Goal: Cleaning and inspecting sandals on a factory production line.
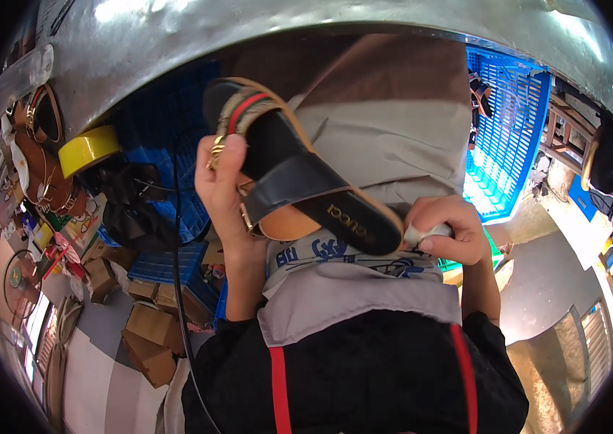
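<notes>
My left hand (221, 173) grips a sandal (299, 181) near its toe end, thumb on the front strap. The sandal has a black insole with gold marking at the heel, a wide black strap, and a front strap striped in red with gold hardware. It is tilted, heel toward my right. My right hand (454, 226) is closed on a small white wad-like piece (415, 236), held at the sandal's heel edge. I cannot tell exactly what this piece is. Beneath the sandal is my grey-beige apron (393, 152).
A metal tabletop (321, 14) arcs across the far side. At left are a yellow tape roll (89, 150), brown sandals (47, 181) and cardboard boxes (151, 336). A black cable (177, 275) hangs left of me. On the right stands a blue crate (512, 130) with footwear inside.
</notes>
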A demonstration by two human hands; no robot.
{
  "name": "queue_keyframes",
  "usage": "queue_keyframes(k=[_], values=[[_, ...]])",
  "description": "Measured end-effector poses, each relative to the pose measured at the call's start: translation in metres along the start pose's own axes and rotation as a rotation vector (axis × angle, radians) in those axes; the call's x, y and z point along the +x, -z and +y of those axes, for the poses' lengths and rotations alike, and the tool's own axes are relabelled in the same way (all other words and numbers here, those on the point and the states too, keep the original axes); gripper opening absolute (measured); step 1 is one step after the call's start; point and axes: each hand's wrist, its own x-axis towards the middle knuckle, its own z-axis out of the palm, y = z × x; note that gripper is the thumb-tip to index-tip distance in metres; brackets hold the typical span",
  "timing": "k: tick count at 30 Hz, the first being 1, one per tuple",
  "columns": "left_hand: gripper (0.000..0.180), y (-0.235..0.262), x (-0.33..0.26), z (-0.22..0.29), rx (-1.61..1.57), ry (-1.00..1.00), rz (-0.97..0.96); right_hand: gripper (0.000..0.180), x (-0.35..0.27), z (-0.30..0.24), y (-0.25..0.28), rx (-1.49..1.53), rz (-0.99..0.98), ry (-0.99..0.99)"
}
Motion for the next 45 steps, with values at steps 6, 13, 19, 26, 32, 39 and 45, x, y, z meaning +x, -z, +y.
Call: queue_keyframes(k=[6,13,19,26,32,39,45], values=[[0.036,-0.02,-0.008,0.006,-0.305,-0.128,0.018,0.04,0.006,0.012,-0.003,0.094,0.364,0.158],[0.043,-0.022,-0.008,-0.002,-0.544,-0.079,-0.179,0.034,0.033,0.017,-0.014,0.203,0.503,0.252],[0.04,-0.021,-0.008,-0.003,-0.597,-0.028,-0.145,0.03,0.037,0.022,-0.013,0.274,0.563,0.244],[0.042,-0.018,-0.011,0.0,-0.666,0.048,-0.21,0.037,0.05,0.009,-0.012,0.007,0.794,0.278],[0.057,-0.01,-0.013,-0.012,-0.402,0.108,-0.364,0.044,0.061,0.002,-0.007,0.021,0.885,0.325],[0.044,0.047,-0.024,0.016,0.694,0.251,-1.039,0.039,0.049,-0.036,-0.003,0.297,1.004,0.453],[0.032,0.039,-0.003,0.043,0.456,-0.1,-1.378,0.04,0.064,-0.075,0.014,-0.101,0.919,0.609]])
